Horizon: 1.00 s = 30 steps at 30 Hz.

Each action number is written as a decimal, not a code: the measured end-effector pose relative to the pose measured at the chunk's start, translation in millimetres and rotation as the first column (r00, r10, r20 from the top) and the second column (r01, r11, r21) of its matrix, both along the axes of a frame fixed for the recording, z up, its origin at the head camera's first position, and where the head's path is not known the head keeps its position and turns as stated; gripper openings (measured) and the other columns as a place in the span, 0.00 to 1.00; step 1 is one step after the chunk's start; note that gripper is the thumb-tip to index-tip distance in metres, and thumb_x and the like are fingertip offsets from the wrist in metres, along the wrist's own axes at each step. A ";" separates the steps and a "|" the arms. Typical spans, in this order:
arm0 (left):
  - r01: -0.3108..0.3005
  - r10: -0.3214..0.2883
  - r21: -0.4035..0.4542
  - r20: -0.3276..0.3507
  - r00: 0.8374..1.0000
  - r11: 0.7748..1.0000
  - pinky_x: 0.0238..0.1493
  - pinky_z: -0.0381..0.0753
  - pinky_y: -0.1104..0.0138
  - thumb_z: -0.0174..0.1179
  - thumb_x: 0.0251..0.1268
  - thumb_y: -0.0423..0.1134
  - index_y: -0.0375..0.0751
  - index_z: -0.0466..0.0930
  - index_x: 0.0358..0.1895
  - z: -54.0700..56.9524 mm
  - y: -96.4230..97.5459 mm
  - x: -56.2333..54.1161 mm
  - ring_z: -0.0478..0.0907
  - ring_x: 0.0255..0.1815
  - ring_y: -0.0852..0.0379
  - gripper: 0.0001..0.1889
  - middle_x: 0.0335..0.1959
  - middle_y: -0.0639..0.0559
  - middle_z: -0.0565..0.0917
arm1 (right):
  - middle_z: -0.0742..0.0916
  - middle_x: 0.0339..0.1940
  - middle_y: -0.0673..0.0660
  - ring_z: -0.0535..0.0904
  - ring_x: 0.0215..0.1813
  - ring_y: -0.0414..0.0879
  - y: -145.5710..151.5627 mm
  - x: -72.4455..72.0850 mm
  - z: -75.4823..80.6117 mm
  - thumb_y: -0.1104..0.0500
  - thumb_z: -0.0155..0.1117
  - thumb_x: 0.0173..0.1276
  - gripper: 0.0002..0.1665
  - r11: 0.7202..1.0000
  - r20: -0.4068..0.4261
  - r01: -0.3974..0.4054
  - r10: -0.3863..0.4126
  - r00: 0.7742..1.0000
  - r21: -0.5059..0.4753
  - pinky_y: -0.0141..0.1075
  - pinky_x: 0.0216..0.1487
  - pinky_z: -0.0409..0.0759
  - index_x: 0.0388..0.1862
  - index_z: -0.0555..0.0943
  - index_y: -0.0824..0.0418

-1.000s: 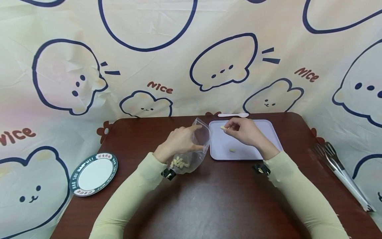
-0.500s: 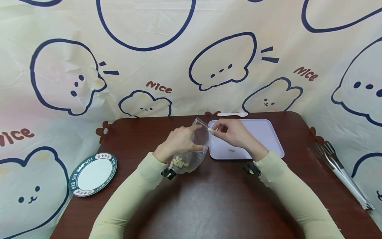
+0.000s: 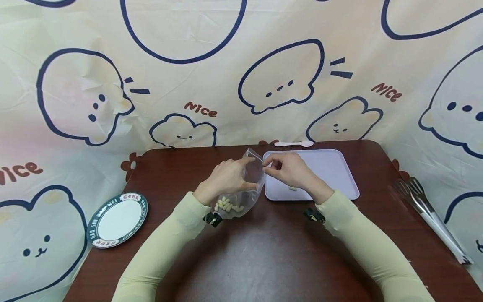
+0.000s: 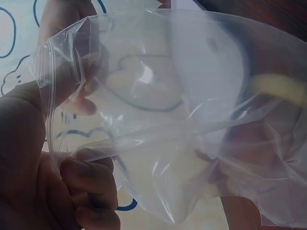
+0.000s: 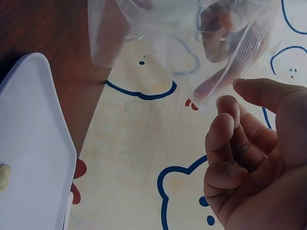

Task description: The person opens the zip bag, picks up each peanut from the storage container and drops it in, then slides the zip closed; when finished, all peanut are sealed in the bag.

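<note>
My left hand grips the mouth of a clear zip bag, its thumb and fingers spreading the opening. At the bottom of the bag lie several pale, oblong, peanut-like pieces. My right hand hovers beside the bag's mouth, over the left part of a pale lavender tray. In the right wrist view, a gap shows between its thumb and forefinger, with nothing held; the other fingers are loosely bent. One more such piece lies on the tray, partly hidden by the right hand.
A white plate with a green lettered rim sits at the table's left edge. Metal tongs with fork-like ends lie along the right edge. Behind the tray is a pale spoon, close to the patterned cloth backdrop.
My right hand has moved left from over the tray to the bag's mouth and let go of a peanut-like piece, which now lies in the bag. The left hand has kept its grip.
</note>
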<state>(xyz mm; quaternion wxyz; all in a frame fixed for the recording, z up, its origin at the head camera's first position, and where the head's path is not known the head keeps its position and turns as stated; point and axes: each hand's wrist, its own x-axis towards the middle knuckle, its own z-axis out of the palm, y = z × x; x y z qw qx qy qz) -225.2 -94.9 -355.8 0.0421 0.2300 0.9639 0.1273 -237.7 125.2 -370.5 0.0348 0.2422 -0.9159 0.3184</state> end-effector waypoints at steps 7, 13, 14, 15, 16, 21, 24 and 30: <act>-0.010 0.010 -0.003 0.007 1.000 1.000 0.21 0.71 0.64 0.70 0.50 0.67 0.53 0.66 0.74 1.1 0.9 0.0 0.72 0.21 0.57 0.48 0.18 0.55 0.76 | 0.85 0.28 0.50 0.77 0.29 0.43 9.3 -1.0 0.4 0.49 0.66 0.68 0.10 0.999 0.018 0.029 -0.029 0.999 -0.044 0.36 0.29 0.75 0.45 0.86 0.51; -0.027 0.027 -0.011 0.021 0.999 1.000 0.22 0.72 0.64 0.70 0.50 0.68 0.54 0.65 0.74 0.8 0.9 -0.2 0.74 0.20 0.57 0.48 0.17 0.55 0.77 | 0.85 0.29 0.51 0.78 0.31 0.45 25.5 -6.0 -6.1 0.48 0.66 0.68 0.11 0.997 0.031 0.071 -0.070 0.997 -0.041 0.38 0.32 0.76 0.44 0.86 0.51; -0.028 0.028 -0.010 0.023 0.999 1.000 0.22 0.73 0.64 0.70 0.50 0.68 0.54 0.65 0.74 0.6 0.7 -0.2 0.74 0.20 0.57 0.48 0.17 0.55 0.77 | 0.85 0.29 0.51 0.78 0.31 0.45 28.4 -7.1 -7.8 0.48 0.67 0.68 0.11 0.996 0.035 0.073 -0.072 0.997 -0.041 0.38 0.33 0.76 0.44 0.86 0.51; -0.029 0.030 -0.008 0.025 0.999 1.000 0.23 0.73 0.64 0.70 0.50 0.68 0.54 0.65 0.74 0.8 0.6 -0.1 0.74 0.20 0.57 0.48 0.17 0.56 0.77 | 0.86 0.29 0.51 0.78 0.32 0.45 31.3 -8.2 -9.7 0.48 0.67 0.68 0.11 0.996 0.039 0.074 -0.073 0.997 -0.038 0.38 0.34 0.76 0.43 0.86 0.51; -0.029 0.029 -0.008 0.024 0.999 1.000 0.23 0.73 0.64 0.70 0.50 0.68 0.55 0.65 0.74 0.9 0.4 0.0 0.75 0.21 0.57 0.48 0.17 0.56 0.77 | 0.86 0.30 0.51 0.78 0.32 0.45 34.4 -9.3 -12.2 0.49 0.67 0.67 0.10 0.997 0.046 0.074 -0.073 0.996 -0.032 0.38 0.34 0.76 0.42 0.86 0.52; -0.029 0.030 -0.004 0.022 0.999 1.000 0.22 0.73 0.63 0.70 0.49 0.68 0.55 0.65 0.74 0.9 0.0 0.3 0.75 0.21 0.57 0.48 0.17 0.57 0.77 | 0.86 0.30 0.51 0.79 0.35 0.44 49.6 -13.9 -27.0 0.50 0.68 0.66 0.09 0.997 0.087 0.076 -0.077 0.993 0.022 0.37 0.36 0.75 0.40 0.86 0.53; -0.025 0.026 -0.005 0.017 1.000 1.000 0.22 0.72 0.63 0.70 0.50 0.68 0.56 0.65 0.74 1.1 -0.3 0.5 0.75 0.21 0.57 0.48 0.16 0.56 0.77 | 0.86 0.30 0.50 0.79 0.35 0.44 57.7 -15.4 -37.3 0.51 0.69 0.65 0.08 0.996 0.106 0.077 -0.082 0.991 0.051 0.36 0.35 0.75 0.39 0.86 0.53; -0.012 0.012 0.007 0.013 1.000 1.000 0.21 0.72 0.64 0.70 0.50 0.67 0.54 0.65 0.75 2.4 -0.9 0.8 0.73 0.20 0.57 0.48 0.15 0.56 0.76 | 0.85 0.29 0.50 0.78 0.34 0.44 71.1 -17.9 -54.6 0.53 0.70 0.64 0.08 0.993 0.128 0.085 -0.095 0.987 0.083 0.36 0.34 0.74 0.36 0.86 0.55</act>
